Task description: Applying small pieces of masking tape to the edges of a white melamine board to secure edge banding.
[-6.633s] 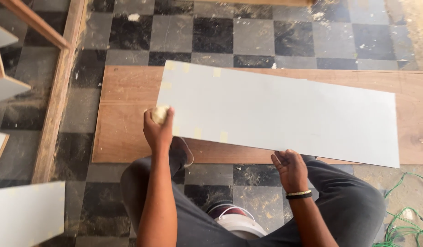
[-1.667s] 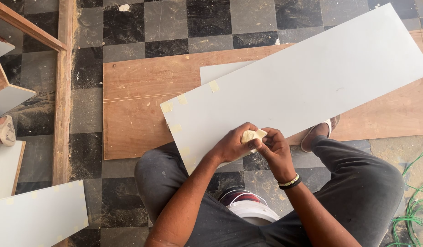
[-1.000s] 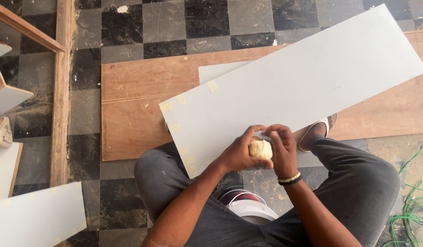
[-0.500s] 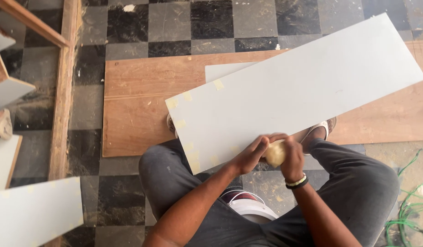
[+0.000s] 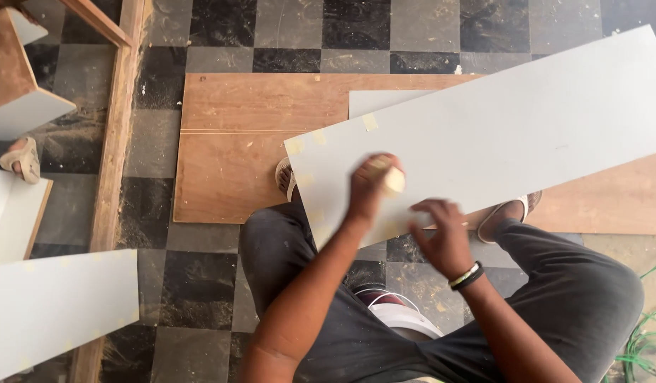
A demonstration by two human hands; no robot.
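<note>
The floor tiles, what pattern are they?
A black and grey checkerboard, dusty, seen in the head view.

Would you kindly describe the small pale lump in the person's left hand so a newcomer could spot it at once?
Start at the big white board lying slantwise over the brown plywood sheet. Near its lower left end, the left hand presses a small cream lump onto it. It is thick and rounded, unlike the flat yellowish tape bits nearby.

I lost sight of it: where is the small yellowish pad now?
In the head view, the yellowish pad is in the left hand, over the near left part of the white panel, just left of the right hand.
</note>
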